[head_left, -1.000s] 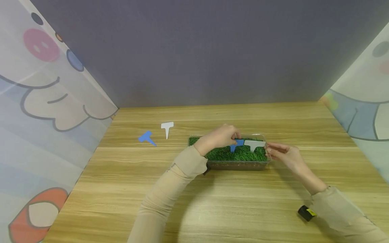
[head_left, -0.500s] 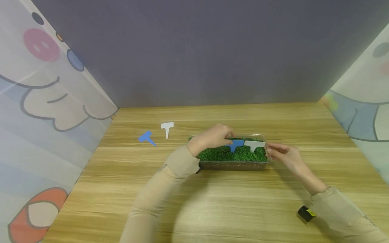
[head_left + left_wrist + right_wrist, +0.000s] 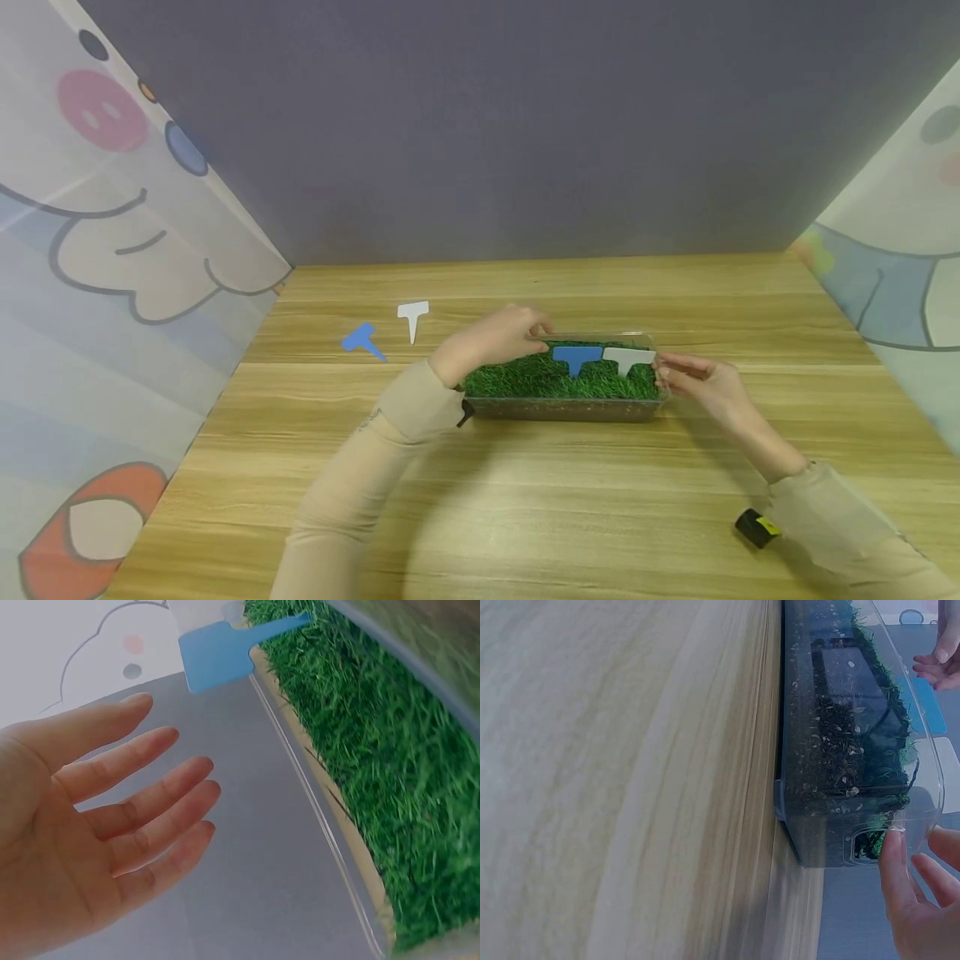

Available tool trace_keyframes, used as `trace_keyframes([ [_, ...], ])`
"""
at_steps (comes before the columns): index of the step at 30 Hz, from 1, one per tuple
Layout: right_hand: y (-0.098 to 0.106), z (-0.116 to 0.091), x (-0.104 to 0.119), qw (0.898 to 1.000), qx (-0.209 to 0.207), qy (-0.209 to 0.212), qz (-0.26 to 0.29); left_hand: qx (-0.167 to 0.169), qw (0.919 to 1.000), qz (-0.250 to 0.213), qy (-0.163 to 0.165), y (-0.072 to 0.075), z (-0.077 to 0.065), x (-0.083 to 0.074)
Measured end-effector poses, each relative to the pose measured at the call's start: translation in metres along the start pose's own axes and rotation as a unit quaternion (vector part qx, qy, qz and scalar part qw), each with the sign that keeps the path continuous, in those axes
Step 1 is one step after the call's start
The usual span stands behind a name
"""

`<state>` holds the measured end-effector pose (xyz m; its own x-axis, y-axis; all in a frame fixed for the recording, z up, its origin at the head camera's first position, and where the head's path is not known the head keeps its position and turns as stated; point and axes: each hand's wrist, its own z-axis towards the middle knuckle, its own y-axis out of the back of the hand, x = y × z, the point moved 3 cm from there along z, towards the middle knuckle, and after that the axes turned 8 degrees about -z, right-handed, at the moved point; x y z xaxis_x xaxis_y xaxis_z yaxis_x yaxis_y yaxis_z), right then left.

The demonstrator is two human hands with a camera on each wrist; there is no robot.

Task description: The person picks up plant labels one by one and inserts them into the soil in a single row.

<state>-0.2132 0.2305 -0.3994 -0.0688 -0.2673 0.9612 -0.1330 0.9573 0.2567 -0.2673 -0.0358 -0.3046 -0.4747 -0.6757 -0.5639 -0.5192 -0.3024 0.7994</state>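
Observation:
A clear plastic planter box (image 3: 570,410) holds dark soil and green grass (image 3: 525,379). Two T-shaped plant labels, a blue plant label (image 3: 576,357) and a white plant label (image 3: 627,357), stand upright side by side in the grass toward its right end. My left hand (image 3: 491,340) hovers over the box's left part, holding nothing; the left wrist view shows its fingers (image 3: 150,787) spread and relaxed, apart from the blue label. At the box's right end, my right hand (image 3: 708,387) pinches the wall near the rim, seen closely in the right wrist view at the box's corner (image 3: 825,840).
Left of the box lie another white plant label (image 3: 412,318) and another blue plant label (image 3: 363,340) on the wooden table (image 3: 525,517). A black cylindrical object with a yellow patch (image 3: 756,528) is beside the right sleeve. A grey panel (image 3: 525,142) stands behind.
My left hand has let go of the standing blue label and drawn away to the left, uncovering it. My right hand stays at the box's right end.

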Motion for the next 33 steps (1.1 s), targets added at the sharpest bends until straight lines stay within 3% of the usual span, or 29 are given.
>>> trace_keyframes([
  [13, -0.001, -0.005, 0.010, 0.999, -0.002, -0.009, -0.045, -0.044, 0.9989, 0.002, -0.012, 0.012, -0.021, 0.021],
  [19, 0.000, -0.002, 0.006, 1.000, -0.002, -0.007, -0.027, -0.081, 0.9967, 0.012, 0.004, 0.021, -0.034, 0.036],
  [29, 0.008, 0.012, -0.028, 1.000, -0.003, -0.013, -0.007, -0.133, 0.9908, 0.024, 0.009, 0.027, -0.052, 0.063],
  [33, 0.009, 0.013, -0.032, 1.000, -0.002, -0.012, 0.005, -0.156, 0.9877, 0.014, 0.005, 0.028, -0.059, 0.073],
])
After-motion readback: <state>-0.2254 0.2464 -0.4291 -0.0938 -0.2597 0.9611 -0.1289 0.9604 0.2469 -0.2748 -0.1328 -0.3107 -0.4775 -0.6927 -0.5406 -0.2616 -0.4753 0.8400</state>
